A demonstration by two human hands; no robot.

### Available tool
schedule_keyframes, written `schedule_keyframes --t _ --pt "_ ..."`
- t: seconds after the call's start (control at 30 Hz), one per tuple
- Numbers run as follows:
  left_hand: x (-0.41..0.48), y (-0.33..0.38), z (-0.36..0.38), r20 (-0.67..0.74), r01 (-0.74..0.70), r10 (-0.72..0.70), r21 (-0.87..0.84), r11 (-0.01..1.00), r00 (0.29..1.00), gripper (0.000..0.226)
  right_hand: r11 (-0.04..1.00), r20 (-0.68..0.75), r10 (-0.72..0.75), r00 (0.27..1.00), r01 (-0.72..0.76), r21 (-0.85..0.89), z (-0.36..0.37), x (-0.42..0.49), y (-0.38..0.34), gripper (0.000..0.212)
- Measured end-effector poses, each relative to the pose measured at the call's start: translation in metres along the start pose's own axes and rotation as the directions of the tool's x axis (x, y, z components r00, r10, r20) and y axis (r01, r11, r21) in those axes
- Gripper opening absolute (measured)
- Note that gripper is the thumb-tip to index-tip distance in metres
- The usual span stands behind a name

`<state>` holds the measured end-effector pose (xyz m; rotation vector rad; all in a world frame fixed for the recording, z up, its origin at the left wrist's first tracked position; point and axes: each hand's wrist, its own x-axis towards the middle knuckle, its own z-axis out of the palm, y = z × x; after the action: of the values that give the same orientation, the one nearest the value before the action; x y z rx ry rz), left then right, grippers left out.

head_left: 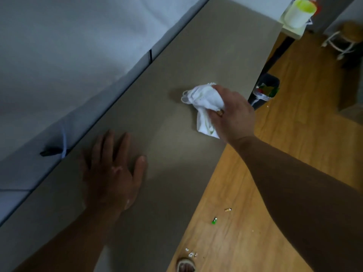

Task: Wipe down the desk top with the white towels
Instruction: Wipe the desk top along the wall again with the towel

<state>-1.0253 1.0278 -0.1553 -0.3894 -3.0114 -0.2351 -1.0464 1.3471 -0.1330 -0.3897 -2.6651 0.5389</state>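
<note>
Two hands of mine are over the table [176, 61], well apart from each other. My left hand [112, 173] lies flat on the table top, palm down, fingers straight and slightly spread, close to the table's wall-side edge. My right hand [233, 114] is farther along the table, near its open edge, with the fingers curled round a crumpled white towel [204, 101] and pressing the bunch onto the table top. Part of the towel bulges out past my fingertips, and a loose corner trails from under my palm, lying on the table. A ring [220, 112] shows on one finger of that hand. At the table's wall-side edge, just past my left hand, sits a small black thing [51, 151] with a pale cord running up from it; I cannot tell what it is. A dark bin [267, 89] with bright rubbish inside stands on the wooden floor [294, 154] just beside the table's open edge. Past the table's far end a white container with a yellow-green lid [300, 12] rests on a pale ledge. Some small scraps, one of them green [214, 221], lie on the floor near the table, and my foot [185, 266] shows there too.
</note>
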Motion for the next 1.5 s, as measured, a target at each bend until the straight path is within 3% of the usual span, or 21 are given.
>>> schedule_keyframes --t 0.27,0.5,0.67,0.83,1.0,1.23,1.5 --pt "0.003 0.005 -0.004 0.034 0.027 -0.027 0.017 0.999 0.999 0.073 0.998 -0.04 0.043 0.998 -0.044 -0.043 0.006 0.051 0.032 0.057" --pt "0.004 0.005 -0.005 0.012 0.011 -0.011 0.041 0.999 1.0 0.072 0.985 -0.069 0.169 0.983 -0.172 -0.034 0.012 0.027 -0.004 0.045" --pt "0.003 0.006 -0.008 0.019 0.022 -0.023 0.057 0.998 1.0 0.072 1.0 0.012 -0.007 1.0 0.007 -0.01 0.006 -0.071 -0.054 0.07" --pt "0.001 0.001 -0.008 -0.025 -0.042 0.044 0.066 0.997 0.999 0.07 0.964 0.086 -0.261 0.961 0.256 0.067 -0.011 -0.105 -0.07 0.054" --pt "0.003 0.004 -0.011 -0.032 -0.037 0.039 0.08 0.996 0.999 0.068 0.934 0.177 -0.358 0.917 0.346 0.093 -0.007 -0.066 -0.044 0.058" --pt "0.004 0.004 -0.009 0.018 0.013 -0.014 0.066 0.998 1.0 0.07 0.981 0.151 -0.193 0.969 0.194 0.011 0.005 0.023 -0.009 0.057" --pt "0.006 0.004 -0.007 0.003 -0.001 0.001 0.046 0.999 1.0 0.071 0.985 0.057 0.175 0.983 -0.175 -0.007 0.025 0.065 -0.027 0.053"
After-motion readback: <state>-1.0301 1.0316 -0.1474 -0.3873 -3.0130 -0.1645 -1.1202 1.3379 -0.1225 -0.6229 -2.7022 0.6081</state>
